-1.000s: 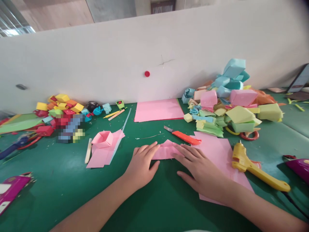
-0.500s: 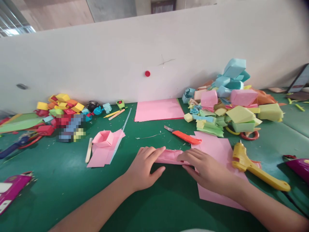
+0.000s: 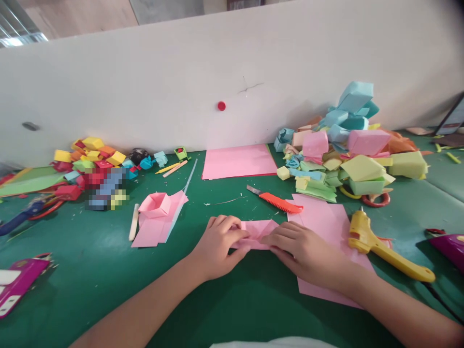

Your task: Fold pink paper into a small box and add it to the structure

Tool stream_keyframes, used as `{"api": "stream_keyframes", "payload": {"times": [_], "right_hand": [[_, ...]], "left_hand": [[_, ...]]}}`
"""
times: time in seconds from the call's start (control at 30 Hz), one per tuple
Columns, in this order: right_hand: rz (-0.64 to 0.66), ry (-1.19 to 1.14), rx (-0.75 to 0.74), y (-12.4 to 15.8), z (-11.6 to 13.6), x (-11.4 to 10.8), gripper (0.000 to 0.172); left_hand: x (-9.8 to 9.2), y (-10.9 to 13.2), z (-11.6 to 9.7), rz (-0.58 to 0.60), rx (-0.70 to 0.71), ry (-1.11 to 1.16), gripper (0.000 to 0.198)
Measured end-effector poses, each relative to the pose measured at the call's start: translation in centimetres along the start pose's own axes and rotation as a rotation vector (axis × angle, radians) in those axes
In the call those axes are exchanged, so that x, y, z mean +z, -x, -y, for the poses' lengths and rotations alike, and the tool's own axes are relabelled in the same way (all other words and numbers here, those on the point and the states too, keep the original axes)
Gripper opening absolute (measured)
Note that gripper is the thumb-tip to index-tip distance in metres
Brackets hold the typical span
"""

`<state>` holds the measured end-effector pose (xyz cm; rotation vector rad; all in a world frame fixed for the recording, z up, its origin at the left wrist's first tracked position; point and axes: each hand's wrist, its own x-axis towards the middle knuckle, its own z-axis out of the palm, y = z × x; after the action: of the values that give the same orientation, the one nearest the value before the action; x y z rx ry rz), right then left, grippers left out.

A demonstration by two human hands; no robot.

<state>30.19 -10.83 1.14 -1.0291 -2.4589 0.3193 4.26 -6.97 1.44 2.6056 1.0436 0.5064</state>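
1. While both hands are tied up here, the cutter makes a handy landmark, so the folded paper lies on the near side of it, a bit toward its blade end and not touching it.
2. Grip check: the left hand has the left end pinched between thumb and curled fingers, and the right hand is pinching the right end. How hard they're squeezing, I can't tell.
3. What could go wrong, imo: if one hand pulls harder than the other, the crease could come out crooked, or the thin paper could rip. If a finger lifts early, a flap might pop back up.
4. The other risk I'd flag is the loose sheets under the cutter's handle. The right arm crosses them, so a drag could shift the cutter, and that blade is out.
5. As for direction, the paper's long axis runs side to side across the person, while the cutter slants. Its folds open upward, slanted creases showing mid-length. Both ends are partly covered by fingers, so I can't call one the front.
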Motion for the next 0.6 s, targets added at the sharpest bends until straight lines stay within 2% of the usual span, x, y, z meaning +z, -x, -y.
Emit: {"api": "stream_keyframes", "payload": {"times": [0.37,0.6], "right_hand": [[-0.067,0.022,0.143,-0.8,-0.7,1.2,0.033],[-0.053,-0.01,0.1,-0.5,-0.8,1.1,0.034]], "left_hand": [[0.6,-0.4,0.0,-0.072,0.021,-0.113,0.024],[0.6,-0.6,0.6,-0.126,-0.044,-0.072,0.03]]}}
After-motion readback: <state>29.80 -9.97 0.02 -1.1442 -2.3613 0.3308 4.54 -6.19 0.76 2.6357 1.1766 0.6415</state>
